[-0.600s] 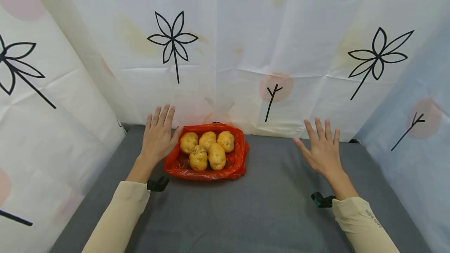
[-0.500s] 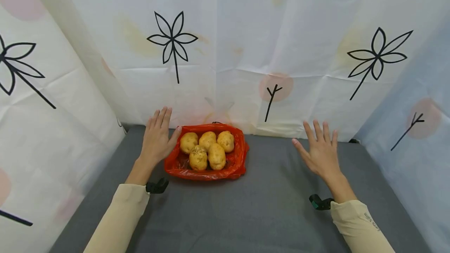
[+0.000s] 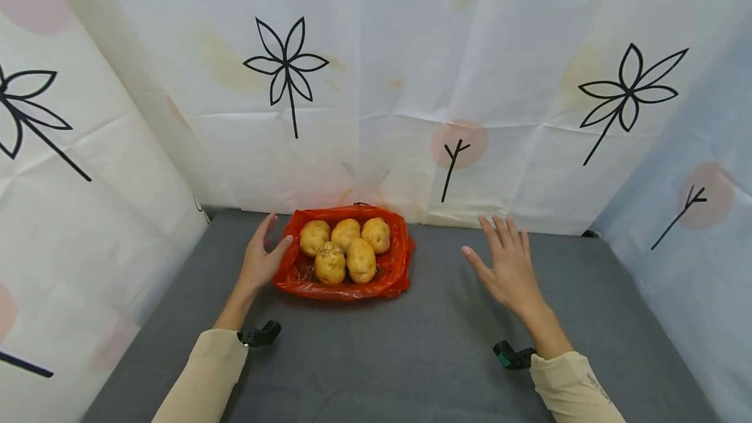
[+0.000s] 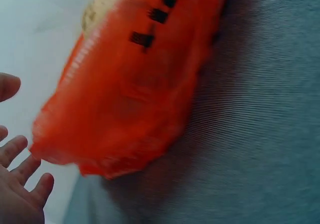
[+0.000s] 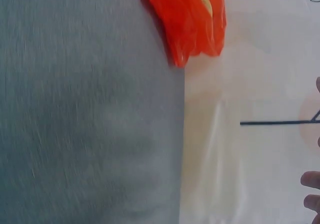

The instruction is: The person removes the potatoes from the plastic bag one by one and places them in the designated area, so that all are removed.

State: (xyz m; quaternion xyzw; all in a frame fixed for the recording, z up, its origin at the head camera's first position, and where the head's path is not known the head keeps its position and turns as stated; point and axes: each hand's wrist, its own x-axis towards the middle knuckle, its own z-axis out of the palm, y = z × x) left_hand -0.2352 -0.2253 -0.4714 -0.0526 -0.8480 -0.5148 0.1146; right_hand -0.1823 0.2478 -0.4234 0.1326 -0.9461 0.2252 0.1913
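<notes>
We see five potatoes point(image 3: 345, 250) heaped in a red bag point(image 3: 392, 273) at the back of the grey table point(image 3: 376, 358), against a flower-printed sheet point(image 3: 376, 83). Our left hand point(image 3: 262, 258) lies just beside the bag, fingers straight, holding nothing; our right hand point(image 3: 505, 266) hovers well apart, fingers spread. Both have dropped lower and nearer the bag than before.

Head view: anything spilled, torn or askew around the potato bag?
Nothing stands out. Five potatoes sit inside the open orange plastic bag on the grey table; none have rolled out. Left hand is at the bag's left edge, right hand apart from it, both open.
</notes>
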